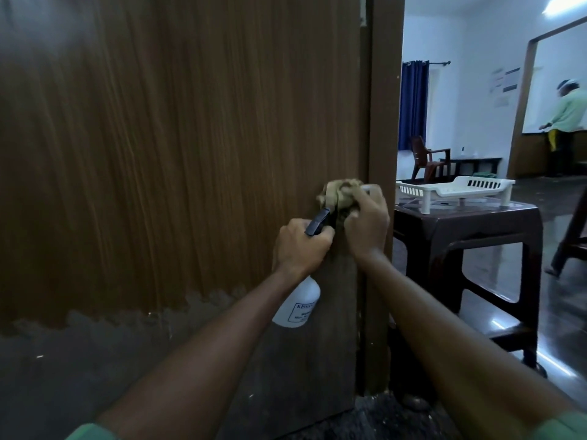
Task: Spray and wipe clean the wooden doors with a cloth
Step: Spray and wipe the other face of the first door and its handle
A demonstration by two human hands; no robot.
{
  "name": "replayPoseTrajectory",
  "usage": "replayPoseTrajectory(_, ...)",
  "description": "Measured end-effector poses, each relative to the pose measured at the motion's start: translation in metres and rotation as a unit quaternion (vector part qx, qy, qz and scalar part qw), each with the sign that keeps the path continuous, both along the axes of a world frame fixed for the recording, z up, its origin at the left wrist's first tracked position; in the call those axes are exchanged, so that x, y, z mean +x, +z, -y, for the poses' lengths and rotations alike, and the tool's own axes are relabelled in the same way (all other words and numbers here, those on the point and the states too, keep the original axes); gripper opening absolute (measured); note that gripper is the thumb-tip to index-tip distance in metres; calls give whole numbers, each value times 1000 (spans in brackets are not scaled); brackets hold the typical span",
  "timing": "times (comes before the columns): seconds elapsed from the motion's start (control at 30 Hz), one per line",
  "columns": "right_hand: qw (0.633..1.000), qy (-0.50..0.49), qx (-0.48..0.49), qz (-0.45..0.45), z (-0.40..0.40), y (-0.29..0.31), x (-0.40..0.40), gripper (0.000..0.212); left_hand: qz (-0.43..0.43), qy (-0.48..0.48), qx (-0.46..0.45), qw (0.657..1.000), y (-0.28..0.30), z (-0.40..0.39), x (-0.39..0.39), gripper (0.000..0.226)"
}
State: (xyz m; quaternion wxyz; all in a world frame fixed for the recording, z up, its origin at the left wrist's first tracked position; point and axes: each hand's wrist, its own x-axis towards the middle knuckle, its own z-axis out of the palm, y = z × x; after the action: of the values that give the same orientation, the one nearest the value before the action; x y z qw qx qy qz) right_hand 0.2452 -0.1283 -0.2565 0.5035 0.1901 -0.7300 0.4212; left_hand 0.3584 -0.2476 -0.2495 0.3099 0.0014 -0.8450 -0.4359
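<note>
Wiping door (190, 154) edge: my right hand (368, 223) bunches cloth (341, 193) against it near the frame, left hand (300, 249) wrapped round sprayer (300, 301) neck. Best to press flat, stroke with grain, keep nozzle clear of cloth.

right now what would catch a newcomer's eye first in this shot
Two bare arms reach in from the bottom: the left hand grips a white spray bottle, and the right hand presses a bunched tan cloth against the right edge of the big wooden door. Past the door frame on the right, a white plastic tray sits on a dark brown stool.
</note>
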Motion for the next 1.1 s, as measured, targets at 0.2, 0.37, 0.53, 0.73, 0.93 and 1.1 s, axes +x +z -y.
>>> replayPoseTrajectory(0.2,997,-23,75,17,0,-71,15,30,4,2,-24,1000,-12,4,-6,38)
replayPoseTrajectory(0.37,997,-13,62,51,0,-57,7,36,11,6,-25,1000,-27,7,-6,38)
replayPoseTrajectory(0.53,991,-32,116,65,3,-86,17,43,47,7,-84,995,-66,10,10,36)
replayPoseTrajectory(0.73,973,29,203,107,-18,-144,25,53,115,24,-132,984,-101,26,31,31)
replayPoseTrajectory(0.93,988,28,113,100,-13,-104,20,43,132,19,-148,980,-113,20,24,35)
replayPoseTrajectory(1.1,991,35,105,76,-15,-110,13,48,146,74,-159,973,-117,7,12,30)
